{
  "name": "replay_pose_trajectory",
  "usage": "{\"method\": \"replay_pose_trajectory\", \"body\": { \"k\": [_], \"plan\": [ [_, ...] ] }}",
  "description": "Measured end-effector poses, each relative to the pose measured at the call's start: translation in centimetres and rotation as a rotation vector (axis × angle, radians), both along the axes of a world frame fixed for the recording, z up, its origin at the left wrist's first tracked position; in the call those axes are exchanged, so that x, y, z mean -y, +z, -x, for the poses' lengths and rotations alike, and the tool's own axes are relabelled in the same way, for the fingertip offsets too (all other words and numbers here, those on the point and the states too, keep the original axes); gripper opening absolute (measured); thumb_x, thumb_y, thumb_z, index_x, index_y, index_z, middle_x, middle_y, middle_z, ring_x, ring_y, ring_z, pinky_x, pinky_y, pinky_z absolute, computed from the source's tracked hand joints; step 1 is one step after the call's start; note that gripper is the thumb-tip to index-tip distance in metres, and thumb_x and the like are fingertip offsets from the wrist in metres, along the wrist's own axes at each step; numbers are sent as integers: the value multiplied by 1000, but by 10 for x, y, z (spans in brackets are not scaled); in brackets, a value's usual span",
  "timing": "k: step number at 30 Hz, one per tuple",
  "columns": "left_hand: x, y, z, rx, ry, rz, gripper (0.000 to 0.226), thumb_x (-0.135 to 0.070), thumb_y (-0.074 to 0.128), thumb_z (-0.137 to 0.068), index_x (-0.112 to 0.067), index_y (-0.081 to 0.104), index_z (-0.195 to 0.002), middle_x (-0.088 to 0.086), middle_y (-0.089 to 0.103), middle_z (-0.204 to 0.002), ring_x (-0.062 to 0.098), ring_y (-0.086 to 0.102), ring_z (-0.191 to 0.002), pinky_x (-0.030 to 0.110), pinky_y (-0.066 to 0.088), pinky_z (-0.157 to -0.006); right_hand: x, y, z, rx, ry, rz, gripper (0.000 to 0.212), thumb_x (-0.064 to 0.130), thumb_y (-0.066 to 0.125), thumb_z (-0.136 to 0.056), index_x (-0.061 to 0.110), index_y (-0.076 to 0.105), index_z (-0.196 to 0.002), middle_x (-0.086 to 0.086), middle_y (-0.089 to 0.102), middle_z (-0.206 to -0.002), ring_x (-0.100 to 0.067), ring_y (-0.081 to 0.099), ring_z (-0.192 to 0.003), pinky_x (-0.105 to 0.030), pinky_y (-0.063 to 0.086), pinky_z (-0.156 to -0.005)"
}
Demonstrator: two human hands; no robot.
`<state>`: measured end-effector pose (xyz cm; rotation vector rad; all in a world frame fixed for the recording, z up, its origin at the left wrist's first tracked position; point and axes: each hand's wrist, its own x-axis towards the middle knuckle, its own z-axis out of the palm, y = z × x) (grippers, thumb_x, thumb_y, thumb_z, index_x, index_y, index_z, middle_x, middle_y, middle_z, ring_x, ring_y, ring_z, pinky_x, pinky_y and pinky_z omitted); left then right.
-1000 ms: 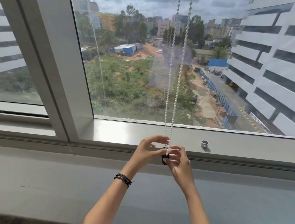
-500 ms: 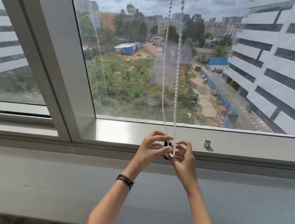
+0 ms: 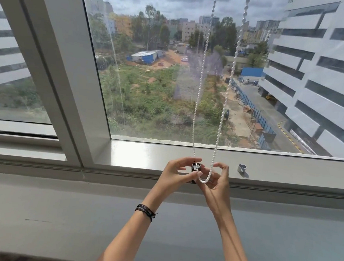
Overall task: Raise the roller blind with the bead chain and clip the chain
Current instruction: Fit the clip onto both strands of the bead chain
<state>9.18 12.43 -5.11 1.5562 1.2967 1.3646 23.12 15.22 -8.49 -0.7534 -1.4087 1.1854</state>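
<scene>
left hand (image 3: 174,173) grips clip (image 3: 196,166), right hand (image 3: 218,183) chain (image 3: 223,114)

Sill (image 3: 144,155) free leftward; bead chain (image 3: 199,91) ahead, knob (image 3: 241,168) (metal) rightward.

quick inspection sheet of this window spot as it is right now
surface: grey window sill, glossy
job's things: white bead chain hangs in a loop; black clip at its left strand
clutter: small metal fitting on the sill, right of the hands
grippers: left hand grips the clip; right hand holds the chain loop
cables: nothing seen
surroundings: window glass; grey building outside at right
</scene>
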Motion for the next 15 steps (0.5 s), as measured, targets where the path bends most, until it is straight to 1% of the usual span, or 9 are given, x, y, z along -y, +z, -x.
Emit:
{"method": "replay_pose_trajectory", "body": {
  "k": [1,3,5,7,9,12,13,14,15],
  "plan": [
    [0,0,1,2,4,0,30,-25,74,-77,-33,68,-106,-17,73,-98,1,63,-103,25,44,-89,-1,-1,0,-10,7,4,56,49,81,-62,39,40,-98,0,74,-97,-22,70,-86,-41,54,-81],
    [-2,-1,3,10,13,1,31,-18,75,-78,-26,68,-108,-7,74,-101,3,64,-102,24,42,-88,-3,-1,-1,-38,28,14,60,46,83,-61,37,38,-101,-6,74,-98,-27,69,-90,-47,52,-86],
    [-3,-1,5,19,24,2,32,-13,75,-78,-22,68,-108,1,74,-104,5,64,-100,23,42,-87,-6,0,-2,-57,60,28,61,42,84,-61,35,37,-100,-8,73,-101,-30,69,-90,-49,51,-87],
    [-3,-1,6,36,24,8,33,-11,76,-77,-23,67,-107,0,74,-103,4,65,-99,23,43,-86,-7,0,-1,-67,78,35,58,36,83,-63,35,38,-99,-9,73,-100,-29,68,-87,-49,50,-87],
    [-3,-2,5,61,11,12,33,-11,75,-77,-26,66,-106,-6,74,-101,4,66,-99,24,43,-88,-6,0,0,-89,81,45,53,26,80,-67,34,39,-100,-10,73,-99,-28,68,-89,-43,52,-86],
    [-2,-2,3,120,-13,7,33,-16,75,-76,-27,66,-106,-7,74,-103,11,67,-103,40,46,-95,-4,-1,1,-155,88,67,52,20,78,-69,36,40,-101,-11,72,-103,-23,68,-95,-27,54,-83],
    [-3,-2,3,135,-22,1,32,-17,74,-76,-26,66,-106,-6,74,-104,13,68,-103,45,47,-96,-4,0,1,-171,90,73,52,21,79,-69,37,41,-101,-12,71,-104,-23,68,-96,-25,53,-82],
    [-4,-2,3,142,-29,-4,32,-18,74,-76,-26,66,-106,-6,74,-104,14,68,-103,46,48,-97,-4,0,1,-183,94,76,52,20,79,-69,38,41,-100,-12,71,-105,-22,67,-96,-25,53,-82],
    [-5,-2,3,150,-36,-4,32,-20,74,-76,-25,66,-106,-5,74,-104,14,68,-103,45,50,-96,-4,1,1,-195,101,79,52,18,78,-69,39,42,-100,-12,72,-105,-21,68,-96,-23,53,-80]
  ]
}}
